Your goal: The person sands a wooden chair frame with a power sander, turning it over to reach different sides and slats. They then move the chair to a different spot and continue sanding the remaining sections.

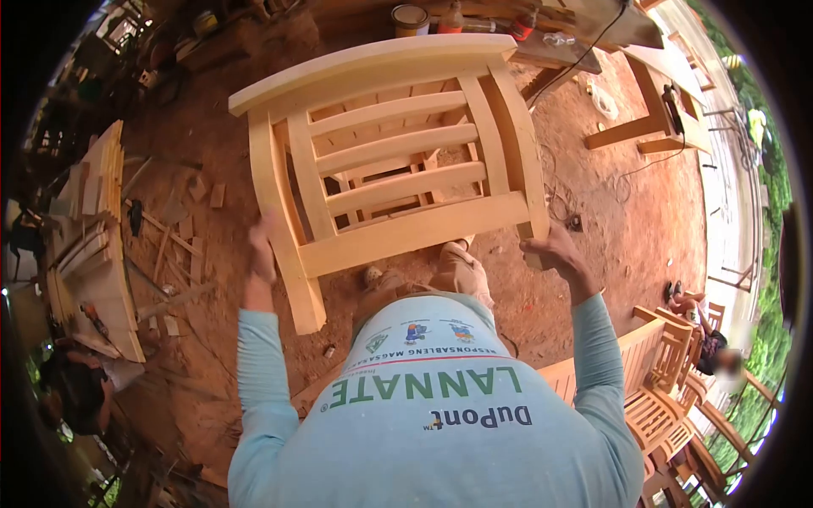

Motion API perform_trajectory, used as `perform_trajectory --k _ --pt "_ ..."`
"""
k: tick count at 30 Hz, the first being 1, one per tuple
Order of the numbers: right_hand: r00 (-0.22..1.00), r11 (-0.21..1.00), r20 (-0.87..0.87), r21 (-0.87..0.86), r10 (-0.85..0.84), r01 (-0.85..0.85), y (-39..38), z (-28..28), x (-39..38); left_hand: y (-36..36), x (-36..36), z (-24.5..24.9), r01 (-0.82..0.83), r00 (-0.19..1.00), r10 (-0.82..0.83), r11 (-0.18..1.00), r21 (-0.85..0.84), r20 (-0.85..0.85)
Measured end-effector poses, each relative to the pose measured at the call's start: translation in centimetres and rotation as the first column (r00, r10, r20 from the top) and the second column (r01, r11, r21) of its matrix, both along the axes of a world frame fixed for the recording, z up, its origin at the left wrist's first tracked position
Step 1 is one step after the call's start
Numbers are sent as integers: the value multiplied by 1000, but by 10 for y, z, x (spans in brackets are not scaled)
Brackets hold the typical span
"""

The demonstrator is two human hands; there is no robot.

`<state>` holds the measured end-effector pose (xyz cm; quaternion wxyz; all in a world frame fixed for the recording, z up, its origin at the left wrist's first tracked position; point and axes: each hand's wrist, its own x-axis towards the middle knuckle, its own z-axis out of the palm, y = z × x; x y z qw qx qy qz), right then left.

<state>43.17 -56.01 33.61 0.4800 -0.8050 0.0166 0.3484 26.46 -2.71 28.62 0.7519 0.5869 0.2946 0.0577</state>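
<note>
A pale wooden chair-like frame (406, 229) with a slatted panel is held up in front of my body, tilted. My left hand (264, 250) is at the frame's left side post, its fingers partly hidden and blurred. At the lower right corner, my right hand (555, 251) has its fingers wrapped round the end of a leg. A curved top rail (373, 69) runs across the far side of the frame. Through the slats (398, 148) more wooden bars show. Below the frame are my feet and trousers (464, 271).
Stacked boards (97, 245) and wood scraps lie at left. A can (410, 20) and bottles stand on a far bench. A wooden table (669, 93), cables (563, 207), slatted chairs (656, 415) and a seated person (707, 339) are at right. Another person (76, 389) is at lower left.
</note>
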Motion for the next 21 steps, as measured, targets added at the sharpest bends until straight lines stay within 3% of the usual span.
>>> perform_trajectory --k 1,3,6,8,12,15,18,21 --pt "1000 1000 18 -22 20 -19 -3 -4 1 4 18 20 -12 997 17 998 -67 72" --pt "997 997 47 -61 53 -50 -8 -10 -1 12 50 41 40 993 -37 999 -26 116" --pt "991 993 115 -96 72 -61 -8 -13 -4 41 97 17 108 984 -61 951 -289 167" --pt "979 994 193 -92 69 -52 -9 -16 -9 36 98 20 108 993 -98 981 -159 68" --pt "995 998 89 -29 -52 55 -19 -4 -37 38 85 12 120 990 -116 992 49 -74" --pt "985 998 166 -36 -40 47 -26 -11 -55 36 87 15 123 986 -109 986 111 -124" --pt "993 975 112 -221 28 -3 -28 -16 -49 34 105 13 123 992 -117 982 142 -52" --pt "980 993 183 -70 -80 94 -19 -18 -43 42 124 16 191 979 -182 977 99 -89"
